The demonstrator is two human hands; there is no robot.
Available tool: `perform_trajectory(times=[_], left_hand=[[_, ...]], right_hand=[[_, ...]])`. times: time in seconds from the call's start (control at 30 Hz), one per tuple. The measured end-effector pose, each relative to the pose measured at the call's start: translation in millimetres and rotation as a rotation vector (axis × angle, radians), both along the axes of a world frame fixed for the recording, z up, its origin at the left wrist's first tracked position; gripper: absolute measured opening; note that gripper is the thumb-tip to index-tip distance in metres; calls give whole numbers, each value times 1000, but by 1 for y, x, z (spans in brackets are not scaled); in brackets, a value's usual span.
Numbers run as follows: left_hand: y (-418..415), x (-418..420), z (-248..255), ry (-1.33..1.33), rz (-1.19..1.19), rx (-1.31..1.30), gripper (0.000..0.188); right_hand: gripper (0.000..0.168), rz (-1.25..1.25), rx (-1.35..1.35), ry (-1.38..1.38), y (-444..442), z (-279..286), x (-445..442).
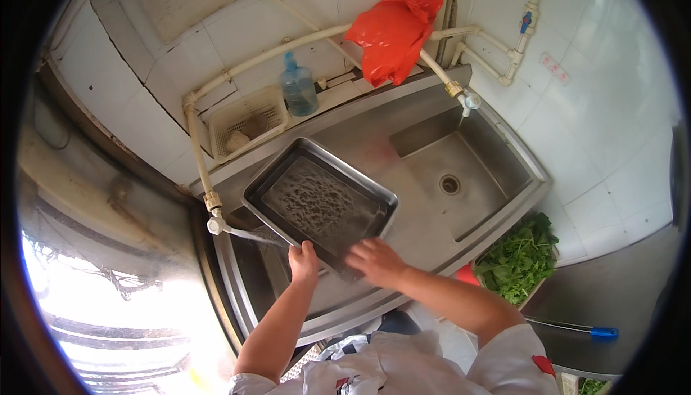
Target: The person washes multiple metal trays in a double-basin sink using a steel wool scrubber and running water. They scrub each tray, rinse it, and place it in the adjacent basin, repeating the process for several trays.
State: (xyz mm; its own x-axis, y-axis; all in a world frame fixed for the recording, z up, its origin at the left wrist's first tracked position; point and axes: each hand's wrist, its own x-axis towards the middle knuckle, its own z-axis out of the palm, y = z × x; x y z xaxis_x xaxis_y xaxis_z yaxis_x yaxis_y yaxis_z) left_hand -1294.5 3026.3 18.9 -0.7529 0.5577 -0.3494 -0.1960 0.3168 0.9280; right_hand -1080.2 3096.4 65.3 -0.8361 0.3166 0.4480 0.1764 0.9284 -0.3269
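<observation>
A rectangular metal tray [350,167] rests tilted across the left basin and the middle of a stainless steel sink unit. Its dark inner floor looks wet and covered in streaks and ripples. My left hand [304,261] grips the near rim, thumb on top. At the tray's near corner is my right hand [376,263], blurred, with its fingers bent down towards the inside; whether something is under them cannot be made out. Water sprays from the left tap [216,225] towards the tray's left side, close to my left hand.
The right basin [475,179] has a drain and a second tap [468,100]. Behind the sink stand a white plastic basket [216,130] and a blue pump bottle [299,92]. A red plastic bag [391,33] hangs over the pipe. Leafy greens [515,260] and a blue-handled tool [603,332] lie at right.
</observation>
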Motion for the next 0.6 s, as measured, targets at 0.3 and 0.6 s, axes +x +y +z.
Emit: perform_trajectory(times=[0.3, 0.6], left_hand=[[20, -19, 11, 103, -102, -108, 23], [-2, -59, 48, -205, -207, -76, 29]], right_hand=[[34, 29, 91, -133, 41, -18, 10], [19, -64, 159, -94, 86, -27, 41]])
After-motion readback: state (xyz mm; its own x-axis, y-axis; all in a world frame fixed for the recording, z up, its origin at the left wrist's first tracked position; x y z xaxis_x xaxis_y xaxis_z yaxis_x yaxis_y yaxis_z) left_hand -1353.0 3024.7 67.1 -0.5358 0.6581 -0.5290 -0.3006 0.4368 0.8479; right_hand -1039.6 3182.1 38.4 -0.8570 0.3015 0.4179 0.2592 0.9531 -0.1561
